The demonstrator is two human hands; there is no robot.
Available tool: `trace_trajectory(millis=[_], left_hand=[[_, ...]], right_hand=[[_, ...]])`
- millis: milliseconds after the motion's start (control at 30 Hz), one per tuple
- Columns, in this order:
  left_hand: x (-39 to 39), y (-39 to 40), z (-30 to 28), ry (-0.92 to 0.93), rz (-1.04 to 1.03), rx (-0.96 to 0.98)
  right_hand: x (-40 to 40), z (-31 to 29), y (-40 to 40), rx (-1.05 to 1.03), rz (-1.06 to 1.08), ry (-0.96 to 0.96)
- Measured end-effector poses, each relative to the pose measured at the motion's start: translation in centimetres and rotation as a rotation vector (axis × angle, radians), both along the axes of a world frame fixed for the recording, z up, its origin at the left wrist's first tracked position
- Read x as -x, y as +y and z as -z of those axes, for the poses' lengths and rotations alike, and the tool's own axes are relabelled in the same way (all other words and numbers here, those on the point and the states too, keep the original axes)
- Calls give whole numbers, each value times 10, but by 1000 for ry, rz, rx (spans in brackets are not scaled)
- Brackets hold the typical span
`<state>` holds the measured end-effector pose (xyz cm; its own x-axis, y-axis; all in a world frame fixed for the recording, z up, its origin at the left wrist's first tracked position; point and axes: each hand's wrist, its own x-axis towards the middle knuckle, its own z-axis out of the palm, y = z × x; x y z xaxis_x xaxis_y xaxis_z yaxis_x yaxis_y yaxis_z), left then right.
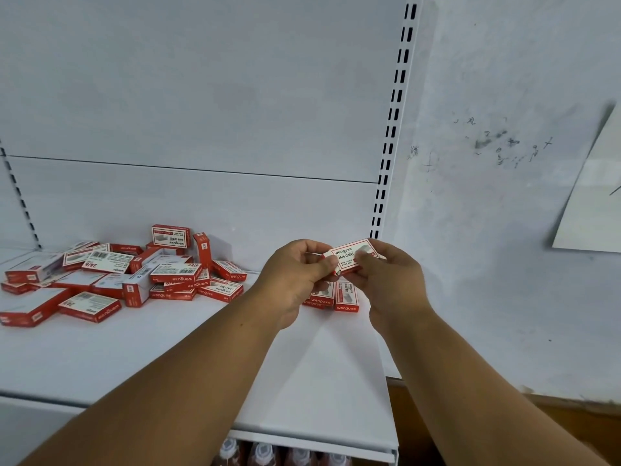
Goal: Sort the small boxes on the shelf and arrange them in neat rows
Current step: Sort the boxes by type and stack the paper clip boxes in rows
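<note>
Both your left hand (295,270) and right hand (379,267) pinch one staple box (351,255) at frame centre; next, seat it beside the started row (332,297), away from the pile (134,274).

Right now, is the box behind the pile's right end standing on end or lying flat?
Standing on end: the tall red box rises above the flat boxes around it.

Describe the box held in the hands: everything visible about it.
The held box is small, flat, rectangular, seemingly cardboard, red-edged with a white printed face reading "wenguxe" and "24/6". It is tilted, face toward the camera, above the shelf near its right end. The left hand and right hand pinch it from either side.
</note>
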<state>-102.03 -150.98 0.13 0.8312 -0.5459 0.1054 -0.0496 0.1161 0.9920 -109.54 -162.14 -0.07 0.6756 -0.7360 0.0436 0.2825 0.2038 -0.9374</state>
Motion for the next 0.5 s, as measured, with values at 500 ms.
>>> trace_trajectory(millis=[500], left_hand=[[2, 3, 4, -18, -64, 52]], right_hand=[[8, 0, 6, 38, 45, -13]])
